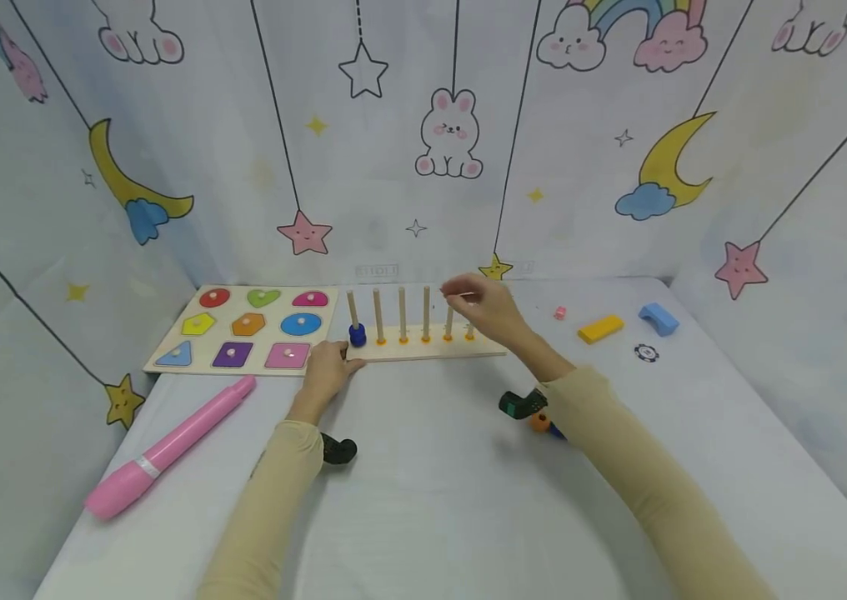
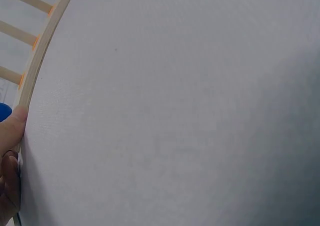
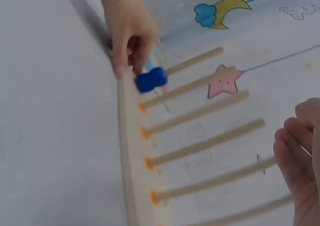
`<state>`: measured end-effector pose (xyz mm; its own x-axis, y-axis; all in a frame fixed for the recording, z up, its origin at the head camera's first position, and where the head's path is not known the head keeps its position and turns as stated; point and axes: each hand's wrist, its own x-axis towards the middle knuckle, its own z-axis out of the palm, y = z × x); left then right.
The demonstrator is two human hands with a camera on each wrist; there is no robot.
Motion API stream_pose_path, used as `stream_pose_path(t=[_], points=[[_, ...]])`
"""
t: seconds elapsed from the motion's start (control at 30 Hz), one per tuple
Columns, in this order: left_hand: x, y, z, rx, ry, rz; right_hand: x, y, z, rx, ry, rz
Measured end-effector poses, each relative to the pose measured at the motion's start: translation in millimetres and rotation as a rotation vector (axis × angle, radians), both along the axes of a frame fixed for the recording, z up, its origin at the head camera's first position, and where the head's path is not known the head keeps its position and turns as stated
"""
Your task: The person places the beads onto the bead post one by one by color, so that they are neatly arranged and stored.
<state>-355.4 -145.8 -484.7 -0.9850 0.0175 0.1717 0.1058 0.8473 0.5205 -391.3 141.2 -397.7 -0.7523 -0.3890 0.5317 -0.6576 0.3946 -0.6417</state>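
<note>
A wooden peg board (image 1: 431,352) with a row of upright pegs lies across the back of the table. Blue beads (image 1: 358,336) sit low on its leftmost peg. At that end, my left hand (image 1: 326,372) grips the board between thumb and fingers; the left wrist view has the thumb (image 2: 14,128) against its edge. My right hand (image 1: 489,308) is raised over the board's right end, fingers loosely bent, covering some peg tops. In the right wrist view, no object shows in the right hand (image 3: 300,166), whose fingertips overlap a peg.
A shape puzzle board (image 1: 196,351) lies left of the pegs, with a pink tube (image 1: 183,433) before it. An orange bead (image 1: 539,422) and a partly hidden blue one lie by my right sleeve. A yellow block (image 1: 600,329), blue arch block (image 1: 659,319), poker chip (image 1: 646,353) and small pink piece (image 1: 559,313) lie at right.
</note>
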Motion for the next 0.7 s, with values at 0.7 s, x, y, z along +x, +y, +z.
stream_pose_path(t=[0.7], points=[[-1.6, -1.7, -1.6, 0.0, 0.015, -0.018, 109.3, 161, -73.3, 0.206, -0.185, -0.093]])
